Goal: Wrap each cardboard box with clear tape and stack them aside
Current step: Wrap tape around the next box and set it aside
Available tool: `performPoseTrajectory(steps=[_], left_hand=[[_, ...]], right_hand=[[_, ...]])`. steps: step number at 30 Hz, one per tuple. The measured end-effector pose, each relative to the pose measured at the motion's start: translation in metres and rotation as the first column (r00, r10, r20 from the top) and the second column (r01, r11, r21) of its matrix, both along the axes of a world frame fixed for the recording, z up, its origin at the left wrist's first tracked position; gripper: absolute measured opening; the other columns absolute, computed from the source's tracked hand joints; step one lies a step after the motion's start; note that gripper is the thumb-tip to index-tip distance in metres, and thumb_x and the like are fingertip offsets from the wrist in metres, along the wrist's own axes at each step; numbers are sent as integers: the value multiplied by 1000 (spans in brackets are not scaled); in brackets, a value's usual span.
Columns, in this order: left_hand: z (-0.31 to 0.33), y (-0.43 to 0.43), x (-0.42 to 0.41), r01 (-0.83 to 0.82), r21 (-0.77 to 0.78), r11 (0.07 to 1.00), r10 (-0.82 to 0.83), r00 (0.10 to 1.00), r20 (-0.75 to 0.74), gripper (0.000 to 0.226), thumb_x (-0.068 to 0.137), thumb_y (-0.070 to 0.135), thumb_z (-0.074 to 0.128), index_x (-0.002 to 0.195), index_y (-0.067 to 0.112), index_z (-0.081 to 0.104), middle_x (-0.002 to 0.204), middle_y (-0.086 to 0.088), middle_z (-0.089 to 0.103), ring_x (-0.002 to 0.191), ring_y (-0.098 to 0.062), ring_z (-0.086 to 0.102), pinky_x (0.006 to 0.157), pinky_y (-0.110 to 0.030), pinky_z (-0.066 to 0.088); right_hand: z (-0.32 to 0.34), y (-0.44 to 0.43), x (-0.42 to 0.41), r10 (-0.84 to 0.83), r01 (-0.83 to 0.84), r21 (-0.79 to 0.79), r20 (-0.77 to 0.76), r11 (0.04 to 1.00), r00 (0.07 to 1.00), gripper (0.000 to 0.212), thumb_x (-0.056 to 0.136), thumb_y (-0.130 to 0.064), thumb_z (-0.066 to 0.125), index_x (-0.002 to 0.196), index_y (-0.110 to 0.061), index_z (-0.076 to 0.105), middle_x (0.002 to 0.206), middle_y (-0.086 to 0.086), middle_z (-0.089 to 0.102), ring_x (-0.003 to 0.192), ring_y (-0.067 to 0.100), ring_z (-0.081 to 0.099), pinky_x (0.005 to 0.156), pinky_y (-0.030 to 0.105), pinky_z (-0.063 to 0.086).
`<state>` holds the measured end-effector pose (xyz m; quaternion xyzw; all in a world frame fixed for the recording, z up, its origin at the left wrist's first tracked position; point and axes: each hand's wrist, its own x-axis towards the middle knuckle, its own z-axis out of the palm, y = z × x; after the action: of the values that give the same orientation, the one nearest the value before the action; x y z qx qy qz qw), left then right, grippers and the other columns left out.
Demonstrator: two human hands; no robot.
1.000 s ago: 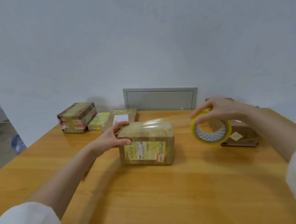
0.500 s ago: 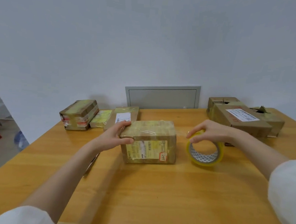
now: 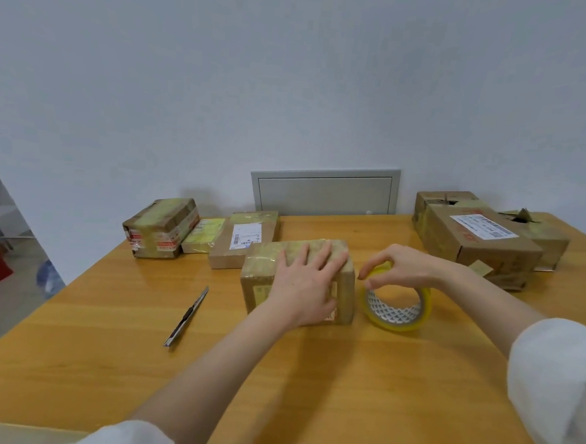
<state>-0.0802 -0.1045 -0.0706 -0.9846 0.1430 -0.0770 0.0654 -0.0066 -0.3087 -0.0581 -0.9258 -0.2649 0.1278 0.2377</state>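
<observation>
Brown tape-wrapped cardboard box [image 3: 261, 271] sat frame centre on orange wooden table [image 3: 275, 375]. Our left hand [image 3: 305, 284] lay flat on top, fingers spread. Our right hand [image 3: 398, 266] pinched yellowish clear tape roll [image 3: 397, 322] just right of it. We judged box light, stiff, film slick: grip opposite side faces.

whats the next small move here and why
Probably peel the tape's end off the tape roll with the right hand and draw it onto the box. The left hand lies flat on the box top, steadying it, and the right hand pinches the roll's top; the roll stands on edge beside the box.
</observation>
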Motion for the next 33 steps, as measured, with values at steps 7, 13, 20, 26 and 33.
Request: performPoseTrajectory(steps=[7,13,20,26,33], left_hand=[[21,-9,5,-36,-43,998,32,995,-94,76,85,53,56,148,43,14,159,-3,15,145,-29,18,115,-57,18],[45,-33,38,-74,15,997,75,966,-246,104,73,48,74,152,33,7,159,-6,11,145,-30,13,110,-59,26],[75,-6,49,33,-404,914,-133,965,-224,92,65,35,84,143,31,35,139,-1,38,123,-21,46,105,-38,41],[80,38,27,-44,-941,337,-273,952,-142,76,66,12,82,132,27,48,119,-4,61,96,-11,67,79,-26,56],[63,73,13,-55,-949,309,-264,954,-141,68,67,24,77,128,28,48,124,0,57,105,-15,63,79,-29,56]], right_hand=[[-3,0,-3,-6,6,-1,30,1000,1000,9,84,-42,68,90,-47,66,124,-7,57,118,16,48,101,39,41],[-4,-9,-4,-9,10,26,-15,1000,1000,24,81,-33,70,102,-44,65,131,-7,52,124,16,44,103,38,39],[37,-43,-16,-141,126,421,5,898,990,40,78,-23,77,112,-35,62,106,-13,58,97,8,54,76,22,42],[100,-22,-18,-112,91,775,-27,625,993,32,79,-23,75,109,-34,69,73,4,54,66,14,53,71,32,45],[123,9,-17,-63,-12,616,100,788,993,24,84,-26,72,107,-31,72,58,-19,58,57,2,46,59,13,42]])
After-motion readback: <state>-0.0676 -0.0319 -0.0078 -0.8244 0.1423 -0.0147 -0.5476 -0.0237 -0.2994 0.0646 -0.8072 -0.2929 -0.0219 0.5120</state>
